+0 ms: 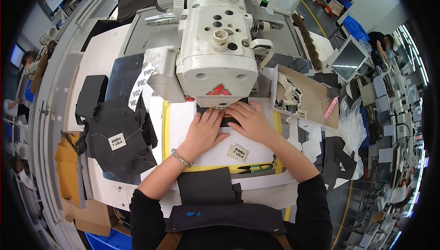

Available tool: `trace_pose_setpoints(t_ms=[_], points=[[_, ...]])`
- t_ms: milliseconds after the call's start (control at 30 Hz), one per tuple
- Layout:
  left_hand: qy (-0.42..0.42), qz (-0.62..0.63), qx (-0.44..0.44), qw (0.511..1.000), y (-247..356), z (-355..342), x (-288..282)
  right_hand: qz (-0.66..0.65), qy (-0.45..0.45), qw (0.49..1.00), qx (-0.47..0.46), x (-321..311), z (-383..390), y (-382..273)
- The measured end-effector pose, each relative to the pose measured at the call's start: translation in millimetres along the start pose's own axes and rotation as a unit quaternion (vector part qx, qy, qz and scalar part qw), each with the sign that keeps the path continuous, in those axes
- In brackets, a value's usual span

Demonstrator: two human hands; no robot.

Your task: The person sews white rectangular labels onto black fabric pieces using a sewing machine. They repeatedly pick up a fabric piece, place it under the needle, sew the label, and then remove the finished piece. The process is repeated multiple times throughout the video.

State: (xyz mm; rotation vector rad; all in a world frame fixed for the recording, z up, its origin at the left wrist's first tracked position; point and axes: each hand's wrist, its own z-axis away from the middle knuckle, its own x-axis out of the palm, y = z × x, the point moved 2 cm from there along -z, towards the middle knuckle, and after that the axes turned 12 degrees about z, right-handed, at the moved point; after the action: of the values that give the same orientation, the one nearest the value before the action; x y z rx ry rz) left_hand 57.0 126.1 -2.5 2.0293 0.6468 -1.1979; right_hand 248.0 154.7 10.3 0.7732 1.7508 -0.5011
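Both hands lie under the head of a large white sewing machine [215,62]. My left hand [207,130], with a beaded bracelet [182,158] at its wrist, rests flat, fingers stretched forward over a black fabric piece [229,122]. From the other side my right hand [250,120] lies flat on the same piece, thumb pointing inward. The fingertips reach below the machine head, where the needle area is hidden. Beneath is a white work sheet [183,121] edged with yellow tape. A loose beige printed label [238,152] lies near my right wrist.
At left sits a pile of black fabric pieces [107,130], a label on top. An open cardboard box [316,98] holds several labels at right. Green tweezers [254,168] lie near the front edge; a black panel [205,186] hangs there. Clear plastic bags [353,126] stand far right.
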Motion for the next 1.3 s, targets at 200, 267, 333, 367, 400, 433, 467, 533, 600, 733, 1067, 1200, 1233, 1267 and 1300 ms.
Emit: trace_pose_setpoints(t_ms=[200,267,333,367,400,433,467,533,600,733,1067,1200,1233,1267,1300], points=[[0.002,0.077,-0.02,0.997,-18,8,-8,-0.008,-0.052,0.998,-0.02,12,-3,2],[-0.004,0.09,-0.027,0.996,-25,7,-9,-0.034,-0.047,0.997,-0.048,19,-5,3],[-0.006,0.086,-0.029,0.996,-28,7,-9,-0.057,-0.053,0.996,-0.054,24,-7,6],[-0.005,0.065,-0.03,0.997,-29,7,-9,-0.068,-0.056,0.994,-0.057,25,-8,7],[-0.004,0.045,-0.031,0.999,-29,6,-11,-0.063,-0.047,0.995,-0.061,25,-9,9],[-0.003,0.024,-0.032,0.999,-29,7,-12,-0.06,-0.038,0.995,-0.066,22,-10,8],[-0.003,0.023,-0.035,0.999,-29,7,-13,-0.057,-0.03,0.995,-0.07,21,-11,9],[-0.002,0.023,-0.039,0.999,-28,5,-13,-0.061,-0.043,0.995,-0.067,20,-12,9],[0.003,0.017,-0.037,0.999,-27,3,-15,-0.065,-0.054,0.994,-0.069,22,-11,10],[0.011,0.004,-0.028,1.0,-27,4,-15,-0.09,-0.049,0.992,-0.074,25,-8,12],[-0.008,0.015,-0.045,0.999,-23,1,-13,-0.115,-0.046,0.989,-0.083,15,-5,20],[-0.01,0.013,-0.045,0.999,-25,0,-14,-0.097,-0.06,0.989,-0.09,13,-8,21],[-0.018,0.016,-0.05,0.998,-25,0,-13,-0.09,-0.059,0.99,-0.09,13,-8,21],[-0.015,0.014,-0.049,0.999,-25,0,-13,-0.083,-0.057,0.991,-0.09,14,-7,22],[-0.013,0.012,-0.048,0.999,-25,0,-13,-0.085,-0.057,0.991,-0.091,14,-8,22]])
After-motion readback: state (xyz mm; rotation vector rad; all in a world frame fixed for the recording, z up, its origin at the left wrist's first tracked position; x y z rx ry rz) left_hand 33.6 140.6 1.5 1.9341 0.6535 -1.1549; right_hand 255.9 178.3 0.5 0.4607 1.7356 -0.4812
